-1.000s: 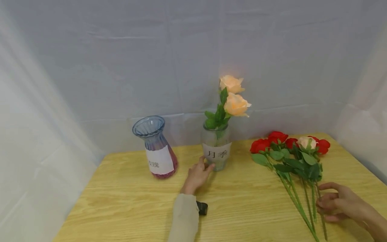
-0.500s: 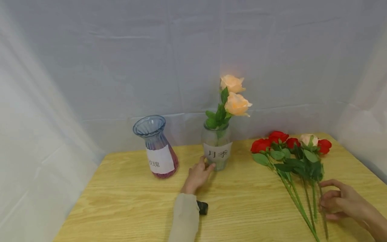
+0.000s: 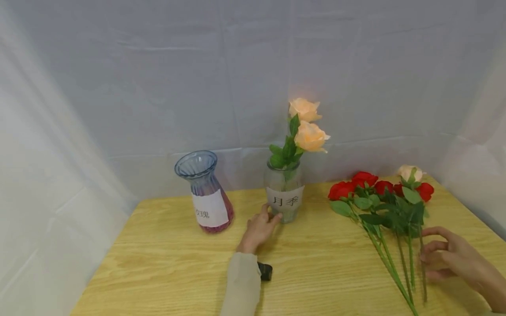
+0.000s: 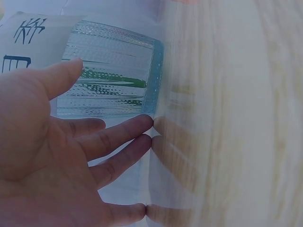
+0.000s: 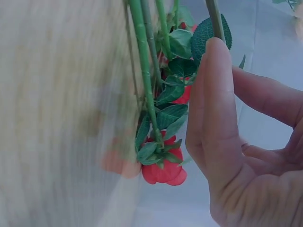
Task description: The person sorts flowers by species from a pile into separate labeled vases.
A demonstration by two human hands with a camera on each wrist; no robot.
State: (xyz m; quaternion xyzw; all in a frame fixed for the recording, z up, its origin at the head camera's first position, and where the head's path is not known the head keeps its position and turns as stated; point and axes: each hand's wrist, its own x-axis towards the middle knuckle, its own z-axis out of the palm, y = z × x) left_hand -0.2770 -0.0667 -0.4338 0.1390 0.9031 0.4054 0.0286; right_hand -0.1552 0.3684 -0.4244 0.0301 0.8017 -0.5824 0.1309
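Observation:
My right hand (image 3: 454, 259) pinches the stem of a pale cream rose (image 3: 411, 173) between thumb and fingers; its bloom stands a little above the red roses (image 3: 341, 191) lying on the table. In the right wrist view the stem (image 5: 215, 19) rises from the fingertips. Beside the base of a clear glass vase (image 3: 282, 177) is my left hand (image 3: 258, 228), its fingers loosely spread. In the left wrist view the thumb overlaps the glass and the other fingertips reach the tabletop. Two peach roses (image 3: 311, 137) stand in that vase, which bears a white paper label (image 3: 284, 198).
Left of the clear vase stands a flared blue-and-pink glass vase (image 3: 205, 182), also with a paper label. Near the left sleeve sits a small black object (image 3: 265, 271). White cloth (image 3: 158, 87) hangs behind and beside the wooden table (image 3: 166, 259).
The right hand has moved slightly right and up with the cream rose, whose bloom has risen away from the red ones. The left hand has stayed at the vase.

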